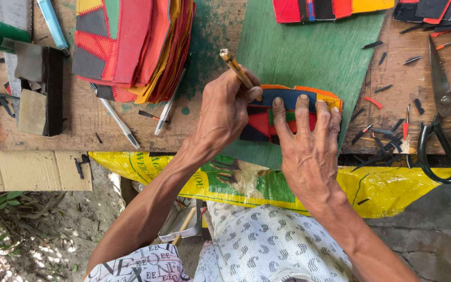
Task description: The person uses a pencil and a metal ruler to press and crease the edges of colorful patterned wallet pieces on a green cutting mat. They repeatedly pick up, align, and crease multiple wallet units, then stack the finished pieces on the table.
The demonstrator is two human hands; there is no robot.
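Head view: patchwork piece (288,112) of red, black, blue and orange lies on the green mat (309,57) at the tabletop (79,112) edge. My right hand (309,141) presses it flat, fingers spread. My left hand (225,107) is closed around a yellow-handled tool (235,67). Scissors (444,115) lie well apart, right.

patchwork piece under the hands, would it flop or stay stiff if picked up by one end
The patchwork piece probably bends rather than stays rigid: it looks like thin stitched strips, like those sagging in the stack. It seems light, since the right hand pins it flat with spread fingers while the left hand works a yellow-handled tool at its edge. Lying flat, it shouldn't roll.
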